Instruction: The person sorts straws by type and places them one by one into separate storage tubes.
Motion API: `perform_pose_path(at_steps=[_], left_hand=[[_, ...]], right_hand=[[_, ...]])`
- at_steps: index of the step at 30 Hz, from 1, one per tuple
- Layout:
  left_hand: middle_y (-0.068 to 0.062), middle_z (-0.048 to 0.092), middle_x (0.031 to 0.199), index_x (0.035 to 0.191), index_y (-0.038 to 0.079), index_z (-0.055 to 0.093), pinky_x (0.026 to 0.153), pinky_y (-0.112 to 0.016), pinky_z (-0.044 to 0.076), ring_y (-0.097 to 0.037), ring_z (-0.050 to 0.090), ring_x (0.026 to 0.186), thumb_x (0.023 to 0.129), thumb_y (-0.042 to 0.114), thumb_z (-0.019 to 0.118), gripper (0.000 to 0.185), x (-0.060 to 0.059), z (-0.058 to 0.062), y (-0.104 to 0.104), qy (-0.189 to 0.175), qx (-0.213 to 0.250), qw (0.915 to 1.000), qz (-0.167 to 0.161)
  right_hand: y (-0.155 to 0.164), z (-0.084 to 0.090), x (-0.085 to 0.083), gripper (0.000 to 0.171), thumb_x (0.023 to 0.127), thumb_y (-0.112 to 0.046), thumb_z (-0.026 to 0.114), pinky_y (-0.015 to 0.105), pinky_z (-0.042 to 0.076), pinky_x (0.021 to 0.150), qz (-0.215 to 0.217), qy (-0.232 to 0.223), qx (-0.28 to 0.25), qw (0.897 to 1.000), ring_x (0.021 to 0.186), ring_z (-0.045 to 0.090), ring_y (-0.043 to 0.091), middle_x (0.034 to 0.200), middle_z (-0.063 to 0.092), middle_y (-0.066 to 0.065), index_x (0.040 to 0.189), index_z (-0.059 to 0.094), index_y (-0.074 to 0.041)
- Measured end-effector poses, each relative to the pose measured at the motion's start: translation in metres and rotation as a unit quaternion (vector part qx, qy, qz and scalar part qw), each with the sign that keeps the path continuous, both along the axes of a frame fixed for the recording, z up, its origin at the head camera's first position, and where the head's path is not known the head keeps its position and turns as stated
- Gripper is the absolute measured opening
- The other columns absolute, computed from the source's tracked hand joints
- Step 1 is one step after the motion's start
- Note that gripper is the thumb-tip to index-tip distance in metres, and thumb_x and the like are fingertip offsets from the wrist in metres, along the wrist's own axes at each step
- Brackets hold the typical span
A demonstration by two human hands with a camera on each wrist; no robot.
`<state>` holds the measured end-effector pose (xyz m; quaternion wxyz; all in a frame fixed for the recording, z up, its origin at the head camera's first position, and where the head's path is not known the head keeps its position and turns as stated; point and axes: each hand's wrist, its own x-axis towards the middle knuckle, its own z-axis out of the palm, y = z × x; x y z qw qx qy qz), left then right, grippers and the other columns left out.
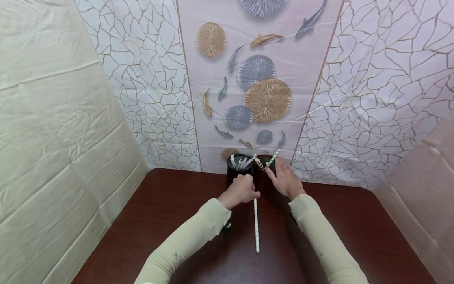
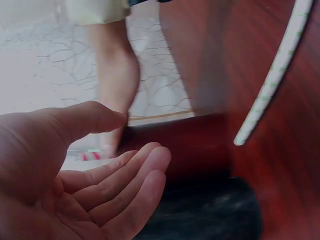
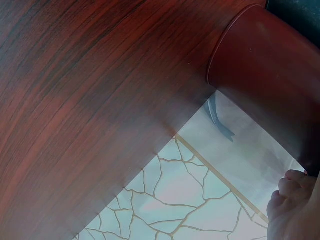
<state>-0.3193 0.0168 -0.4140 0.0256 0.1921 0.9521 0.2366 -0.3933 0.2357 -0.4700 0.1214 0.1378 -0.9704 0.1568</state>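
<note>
My left hand (image 1: 242,190) hovers in front of the black cup (image 1: 232,173); in the left wrist view its fingers (image 2: 142,200) bend loosely, with nothing between them and the thumb. A white paper straw (image 1: 257,228) with small green marks lies on the table below it, one end towards the cups. At the right side of the dark red cup (image 3: 265,65) is my right hand (image 1: 287,179), fingers extended along it and thumb close to the rim. Several patterned straws lean out of this cup, among them a green striped straw (image 1: 274,156).
White, pointed strips (image 1: 242,162) stick up from the black cup, which stands directly left of the red one. Both are near the back of the dark wood table (image 1: 177,221). A patterned cloth (image 1: 163,118) hangs behind them. A small dark object (image 1: 227,225) shows beside my left sleeve.
</note>
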Motion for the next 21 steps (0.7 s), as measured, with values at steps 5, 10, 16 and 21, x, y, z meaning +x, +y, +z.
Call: perform_pose_path(at_steps=[5, 10, 16, 21], left_hand=[[0.004, 0.052, 0.051, 0.057, 0.015, 0.057, 0.053, -0.026, 0.043, -0.016, 0.054, 0.054, 0.093, 0.027, 0.080, 0.045, 0.001, -0.024, 0.002, -0.025, 0.010, 0.9996, 0.013], [0.001, 0.057, 0.057, 0.064, 0.013, 0.059, 0.055, -0.027, 0.045, -0.017, 0.056, 0.058, 0.092, 0.025, 0.081, 0.037, 0.000, -0.050, 0.006, -0.048, 0.024, 0.9982, 0.027], [-0.004, 0.059, 0.066, 0.075, 0.010, 0.060, 0.056, -0.030, 0.048, -0.020, 0.057, 0.061, 0.093, 0.025, 0.081, 0.031, 0.000, -0.068, 0.007, -0.077, 0.027, 0.9954, 0.050], [-0.004, 0.058, 0.073, 0.082, 0.011, 0.061, 0.059, -0.034, 0.050, -0.021, 0.057, 0.067, 0.092, 0.029, 0.082, 0.029, -0.006, -0.079, 0.009, -0.079, 0.019, 0.9947, 0.062]], right_hand=[[0.000, 0.000, 0.000, 0.084, 0.112, -0.060, 0.027, 0.061, 0.033, 0.125, 0.003, 0.008, -0.002, 1.000, 0.157, 0.032, 0.044, 0.168, 0.030, 0.029, 0.164, 0.019, 0.005], [0.001, 0.000, -0.001, 0.082, 0.113, -0.057, 0.028, 0.061, 0.030, 0.127, 0.008, 0.017, -0.005, 1.000, 0.158, 0.030, 0.044, 0.169, 0.030, 0.030, 0.164, 0.020, 0.007], [0.000, 0.001, 0.001, 0.085, 0.113, -0.058, 0.027, 0.059, 0.025, 0.130, 0.012, 0.006, -0.006, 1.000, 0.161, 0.024, 0.044, 0.171, 0.026, 0.030, 0.165, 0.016, 0.007], [0.000, 0.001, 0.002, 0.084, 0.113, -0.057, 0.028, 0.059, 0.025, 0.130, 0.007, 0.008, -0.007, 1.000, 0.161, 0.025, 0.044, 0.171, 0.026, 0.030, 0.165, 0.017, 0.008]])
